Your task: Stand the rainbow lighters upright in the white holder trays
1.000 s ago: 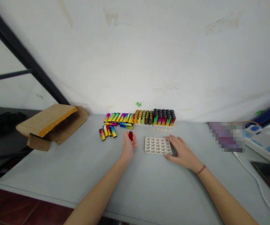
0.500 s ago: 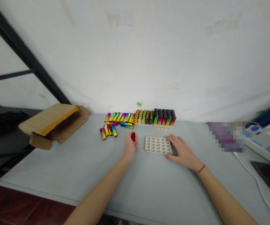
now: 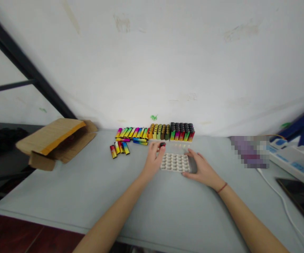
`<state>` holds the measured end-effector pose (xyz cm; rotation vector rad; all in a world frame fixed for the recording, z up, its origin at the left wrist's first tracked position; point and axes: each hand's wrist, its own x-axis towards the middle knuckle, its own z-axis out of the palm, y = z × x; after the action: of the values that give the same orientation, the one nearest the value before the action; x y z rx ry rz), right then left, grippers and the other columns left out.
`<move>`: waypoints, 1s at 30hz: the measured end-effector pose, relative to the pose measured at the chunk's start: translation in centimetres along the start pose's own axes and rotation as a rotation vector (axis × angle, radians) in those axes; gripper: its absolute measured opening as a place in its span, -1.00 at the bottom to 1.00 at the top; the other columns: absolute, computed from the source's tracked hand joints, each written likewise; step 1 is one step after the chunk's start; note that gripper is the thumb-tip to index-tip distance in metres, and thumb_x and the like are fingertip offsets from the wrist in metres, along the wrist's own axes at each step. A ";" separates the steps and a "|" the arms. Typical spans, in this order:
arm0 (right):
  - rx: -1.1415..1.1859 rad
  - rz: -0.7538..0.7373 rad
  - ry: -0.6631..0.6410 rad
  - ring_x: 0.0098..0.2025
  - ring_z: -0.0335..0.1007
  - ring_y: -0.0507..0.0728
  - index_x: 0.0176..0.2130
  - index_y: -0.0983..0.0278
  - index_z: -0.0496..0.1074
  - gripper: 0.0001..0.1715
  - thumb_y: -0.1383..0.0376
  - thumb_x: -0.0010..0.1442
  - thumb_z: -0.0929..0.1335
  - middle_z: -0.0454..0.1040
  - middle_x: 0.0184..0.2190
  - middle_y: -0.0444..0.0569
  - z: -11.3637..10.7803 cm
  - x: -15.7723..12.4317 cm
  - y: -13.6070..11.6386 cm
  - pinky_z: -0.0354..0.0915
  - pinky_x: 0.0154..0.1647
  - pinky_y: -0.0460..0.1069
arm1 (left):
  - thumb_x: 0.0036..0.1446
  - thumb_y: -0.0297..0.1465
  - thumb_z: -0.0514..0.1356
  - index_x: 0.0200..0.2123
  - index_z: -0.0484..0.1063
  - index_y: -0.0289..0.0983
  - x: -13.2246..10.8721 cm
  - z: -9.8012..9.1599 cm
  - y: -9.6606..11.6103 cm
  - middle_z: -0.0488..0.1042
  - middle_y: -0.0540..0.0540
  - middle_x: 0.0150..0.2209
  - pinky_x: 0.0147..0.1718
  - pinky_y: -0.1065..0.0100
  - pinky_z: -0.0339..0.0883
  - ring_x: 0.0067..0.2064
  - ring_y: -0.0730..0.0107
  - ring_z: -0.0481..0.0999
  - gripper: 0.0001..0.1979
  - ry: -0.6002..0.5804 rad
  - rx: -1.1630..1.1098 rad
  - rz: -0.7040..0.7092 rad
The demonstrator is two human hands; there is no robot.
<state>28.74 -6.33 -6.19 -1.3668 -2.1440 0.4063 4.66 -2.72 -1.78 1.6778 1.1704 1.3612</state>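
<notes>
My left hand (image 3: 152, 158) is closed around a red lighter (image 3: 162, 144) with a dark top, above the far left corner of a white tray (image 3: 175, 162) full of round holes. The fingers hide much of the lighter. My right hand (image 3: 199, 168) grips the tray's right end, thumb at the near edge and fingers at the far edge. Behind the tray stand upright lighters with black tops (image 3: 182, 131) in one block and yellow and dark green lighters (image 3: 159, 131) in another. Shiny multicoloured lighters (image 3: 132, 132) lie in a row to their left.
Several loose shiny lighters (image 3: 119, 149) lie nearer on the grey table (image 3: 88, 196). An open cardboard box (image 3: 57, 140) rests at the left. On the right are a blurred purple item (image 3: 249, 153), a white power strip (image 3: 294, 158), a white cable (image 3: 278, 196) and a dark phone (image 3: 299, 196).
My left hand has moved right and slightly away from me with the red lighter, from beside the tray to its far left corner. My right hand keeps hold of the tray.
</notes>
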 end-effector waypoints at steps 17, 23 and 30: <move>0.076 0.021 -0.010 0.28 0.28 0.38 0.32 0.24 0.16 0.04 -0.02 0.01 0.51 0.34 0.26 0.24 0.5 0.6 0.3 -0.04 0.36 0.42 | 0.28 -0.32 0.14 -0.08 0.53 -0.26 1.7 4.7 0.0 0.60 -0.17 -0.07 0.07 0.19 0.32 0.01 0.18 0.51 -0.75 -0.349 0.341 0.202; -0.019 0.007 0.030 0.39 0.04 0.47 0.25 0.34 0.32 0.00 -0.08 -0.02 0.51 0.24 0.31 0.34 0.9 0.6 0.7 0.05 0.36 0.38 | 0.31 -0.27 0.11 -0.02 0.52 -0.26 2.2 4.4 0.6 0.59 -0.17 -0.07 0.04 0.17 0.32 0.00 0.18 0.51 -0.70 -0.414 0.502 0.202; -0.027 -0.020 0.009 0.32 0.18 0.42 0.25 0.33 0.32 0.00 -0.12 0.00 0.50 0.28 0.27 0.30 0.6 0.8 1.0 0.15 0.33 0.31 | 0.32 -0.24 0.10 -0.04 0.53 -0.25 2.5 4.7 1.0 0.58 -0.16 -0.03 0.05 0.17 0.30 0.04 0.16 0.50 -0.69 -0.491 0.611 0.197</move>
<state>28.82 -5.12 -6.95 -1.3590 -2.1609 0.3635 9.61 -0.58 -1.07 2.4337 1.2067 0.6374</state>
